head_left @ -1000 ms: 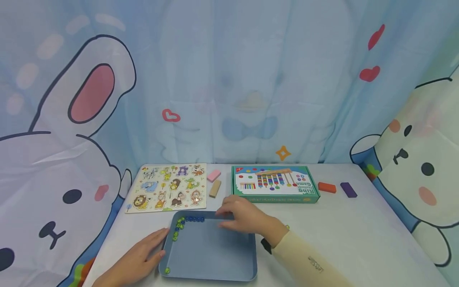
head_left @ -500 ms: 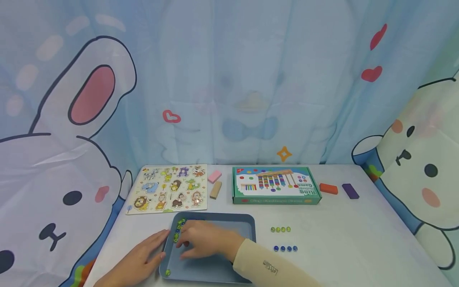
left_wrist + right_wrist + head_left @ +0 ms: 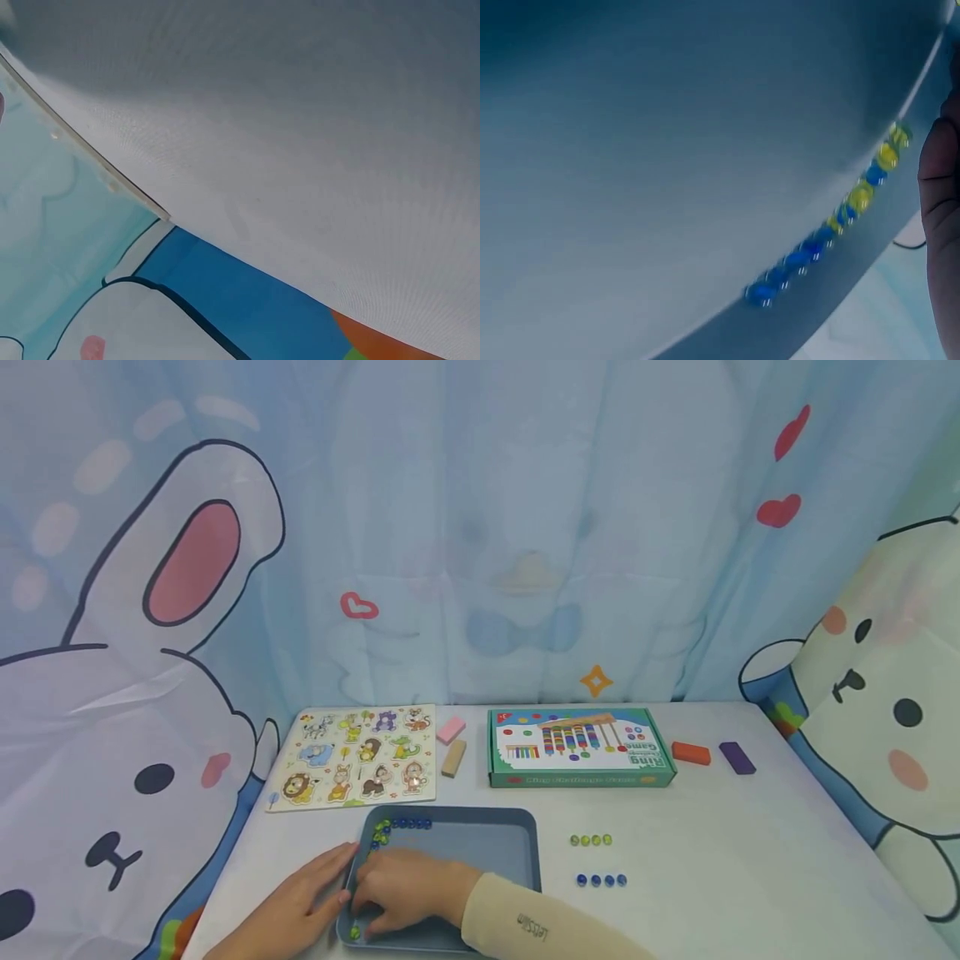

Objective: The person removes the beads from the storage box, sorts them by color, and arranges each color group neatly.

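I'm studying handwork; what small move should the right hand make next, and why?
Probably pinch the lone green marble in the near left corner of the tray: the right hand is right beside it, and the left hand rests at the tray's left edge, perhaps steadying it.

Green box [image 3: 582, 749]: "Ring Challenge Game" | right sleeve [image 3: 551, 920]: "LetsSlim", lettering small

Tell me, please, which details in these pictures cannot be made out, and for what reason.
Head view: whether the right hand holds a marble; its back covers what lies beneath.
Head view: what follows beyond the left hand; the bottom edge cuts it off.
Head view: lettering along the box front; too small and blurred.
Right wrist view: the exact number of marbles; blur and overlap hide it.
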`<state>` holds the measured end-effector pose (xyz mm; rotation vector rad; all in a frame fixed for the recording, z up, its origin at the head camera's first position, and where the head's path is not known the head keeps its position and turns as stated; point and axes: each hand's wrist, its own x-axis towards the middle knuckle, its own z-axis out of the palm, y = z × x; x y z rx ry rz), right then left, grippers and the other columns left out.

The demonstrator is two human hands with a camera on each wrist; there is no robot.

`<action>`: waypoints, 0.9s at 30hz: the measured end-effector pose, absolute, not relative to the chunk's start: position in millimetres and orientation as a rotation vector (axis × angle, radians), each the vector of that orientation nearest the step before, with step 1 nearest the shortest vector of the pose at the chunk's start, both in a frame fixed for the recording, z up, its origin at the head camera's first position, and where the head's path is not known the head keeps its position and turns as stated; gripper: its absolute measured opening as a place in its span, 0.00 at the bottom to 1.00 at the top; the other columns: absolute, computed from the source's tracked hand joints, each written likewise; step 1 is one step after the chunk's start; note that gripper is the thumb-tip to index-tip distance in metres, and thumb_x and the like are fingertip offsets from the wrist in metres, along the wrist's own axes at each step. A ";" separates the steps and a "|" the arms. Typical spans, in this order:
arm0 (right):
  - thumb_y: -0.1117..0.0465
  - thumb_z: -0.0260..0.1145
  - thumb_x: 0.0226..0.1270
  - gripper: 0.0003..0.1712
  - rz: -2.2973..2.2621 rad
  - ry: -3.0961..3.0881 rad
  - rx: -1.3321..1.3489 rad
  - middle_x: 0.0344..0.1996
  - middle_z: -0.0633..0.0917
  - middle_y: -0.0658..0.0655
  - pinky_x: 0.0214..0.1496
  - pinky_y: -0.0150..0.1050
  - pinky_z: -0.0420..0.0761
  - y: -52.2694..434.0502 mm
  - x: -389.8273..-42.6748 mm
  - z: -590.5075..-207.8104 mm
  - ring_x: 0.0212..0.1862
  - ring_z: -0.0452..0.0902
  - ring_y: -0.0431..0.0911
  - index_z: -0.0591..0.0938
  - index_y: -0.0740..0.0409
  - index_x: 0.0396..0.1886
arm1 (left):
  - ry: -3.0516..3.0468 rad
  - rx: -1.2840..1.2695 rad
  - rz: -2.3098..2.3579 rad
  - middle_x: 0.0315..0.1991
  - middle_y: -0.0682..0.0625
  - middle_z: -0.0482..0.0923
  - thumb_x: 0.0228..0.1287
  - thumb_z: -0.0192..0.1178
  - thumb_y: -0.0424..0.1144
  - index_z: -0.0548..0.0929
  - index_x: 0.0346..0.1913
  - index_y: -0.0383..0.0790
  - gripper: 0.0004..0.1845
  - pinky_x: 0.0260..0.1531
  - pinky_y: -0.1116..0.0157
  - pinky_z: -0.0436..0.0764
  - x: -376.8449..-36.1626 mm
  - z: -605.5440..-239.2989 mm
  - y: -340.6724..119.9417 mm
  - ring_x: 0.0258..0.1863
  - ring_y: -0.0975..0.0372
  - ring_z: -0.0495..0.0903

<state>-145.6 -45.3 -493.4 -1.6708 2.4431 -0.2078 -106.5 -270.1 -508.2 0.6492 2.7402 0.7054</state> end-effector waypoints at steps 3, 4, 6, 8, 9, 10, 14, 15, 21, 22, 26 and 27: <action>0.42 0.78 0.63 0.14 -0.206 2.428 -1.675 0.38 0.86 0.34 0.40 0.15 0.71 -49.2 -142.3 -495.1 0.36 0.72 0.24 0.91 0.36 0.47 | 2.735 0.653 0.717 0.79 0.44 0.67 0.81 0.48 0.63 0.64 0.82 0.45 0.37 0.71 0.39 0.74 -106.9 -508.2 -269.9 0.77 0.46 0.69; 0.43 0.78 0.64 0.14 -0.209 2.419 -1.670 0.39 0.87 0.34 0.41 0.14 0.71 -50.2 -141.5 -495.7 0.37 0.72 0.23 0.91 0.36 0.47 | 2.733 0.655 0.725 0.79 0.44 0.67 0.81 0.48 0.62 0.64 0.82 0.44 0.37 0.71 0.39 0.74 -107.1 -508.2 -269.9 0.77 0.45 0.69; 0.45 0.78 0.64 0.13 -0.214 2.408 -1.665 0.41 0.88 0.34 0.44 0.13 0.73 -51.7 -140.3 -497.4 0.38 0.73 0.22 0.91 0.36 0.47 | 2.730 0.654 0.725 0.79 0.44 0.66 0.81 0.48 0.63 0.64 0.82 0.44 0.37 0.71 0.39 0.74 -107.6 -508.5 -269.8 0.77 0.46 0.69; 0.46 0.78 0.64 0.12 -0.220 2.395 -1.653 0.42 0.88 0.34 0.45 0.13 0.73 -52.9 -140.0 -498.8 0.40 0.74 0.21 0.91 0.36 0.47 | 2.727 0.650 0.726 0.80 0.44 0.66 0.81 0.48 0.63 0.64 0.82 0.45 0.38 0.71 0.39 0.73 -108.0 -508.8 -269.9 0.77 0.46 0.68; 0.47 0.78 0.65 0.11 -0.224 2.386 -1.647 0.43 0.88 0.34 0.45 0.13 0.73 -53.3 -140.0 -499.8 0.40 0.74 0.21 0.91 0.36 0.47 | 2.725 0.646 0.724 0.80 0.44 0.66 0.80 0.48 0.64 0.63 0.82 0.45 0.38 0.72 0.39 0.73 -108.2 -509.1 -270.0 0.78 0.46 0.68; 0.48 0.78 0.65 0.11 -0.229 2.379 -1.640 0.43 0.88 0.34 0.45 0.13 0.74 -53.9 -140.1 -500.8 0.40 0.74 0.21 0.91 0.35 0.47 | 2.721 0.637 0.727 0.80 0.44 0.66 0.80 0.48 0.64 0.63 0.82 0.45 0.38 0.72 0.38 0.73 -108.3 -509.1 -270.1 0.78 0.46 0.68; 0.49 0.78 0.66 0.09 -0.236 2.358 -1.630 0.42 0.88 0.33 0.45 0.13 0.73 -54.8 -140.2 -504.0 0.41 0.73 0.21 0.92 0.35 0.45 | 2.709 0.615 0.733 0.80 0.45 0.65 0.79 0.47 0.65 0.63 0.82 0.46 0.39 0.72 0.38 0.72 -108.5 -509.6 -270.7 0.78 0.45 0.67; 0.50 0.78 0.66 0.09 -0.237 2.355 -1.635 0.41 0.87 0.33 0.45 0.12 0.73 -54.5 -140.0 -504.3 0.40 0.73 0.21 0.92 0.35 0.45 | 2.708 0.614 0.732 0.80 0.45 0.65 0.79 0.47 0.65 0.62 0.82 0.46 0.39 0.72 0.38 0.72 -108.5 -509.7 -270.8 0.78 0.45 0.67; 0.53 0.77 0.67 0.06 -0.279 2.325 -1.681 0.37 0.86 0.35 0.40 0.11 0.70 -47.2 -138.0 -494.8 0.36 0.71 0.22 0.92 0.40 0.43 | 2.708 0.630 0.737 0.80 0.44 0.65 0.80 0.47 0.64 0.62 0.82 0.44 0.39 0.72 0.38 0.72 -107.6 -508.9 -269.7 0.78 0.45 0.67; 0.53 0.77 0.67 0.06 -0.296 2.322 -1.681 0.36 0.85 0.36 0.40 0.11 0.69 -45.0 -138.1 -493.2 0.36 0.70 0.22 0.92 0.40 0.43 | 2.708 0.633 0.736 0.80 0.44 0.65 0.80 0.47 0.64 0.62 0.82 0.44 0.39 0.72 0.38 0.72 -107.5 -508.9 -269.6 0.78 0.45 0.67; 0.54 0.76 0.68 0.05 -0.385 2.326 -1.651 0.35 0.85 0.36 0.40 0.10 0.69 -35.0 -142.4 -490.5 0.36 0.71 0.23 0.92 0.42 0.42 | 2.718 0.637 0.728 0.80 0.44 0.66 0.80 0.46 0.64 0.63 0.82 0.45 0.38 0.72 0.37 0.71 -107.5 -509.5 -269.4 0.78 0.45 0.68; 0.54 0.76 0.68 0.05 -0.411 2.333 -1.639 0.35 0.85 0.36 0.40 0.10 0.69 -32.4 -144.3 -490.5 0.36 0.71 0.23 0.92 0.42 0.42 | 2.722 0.638 0.729 0.80 0.45 0.66 0.80 0.46 0.64 0.63 0.82 0.45 0.38 0.72 0.38 0.71 -107.5 -509.7 -269.6 0.78 0.45 0.68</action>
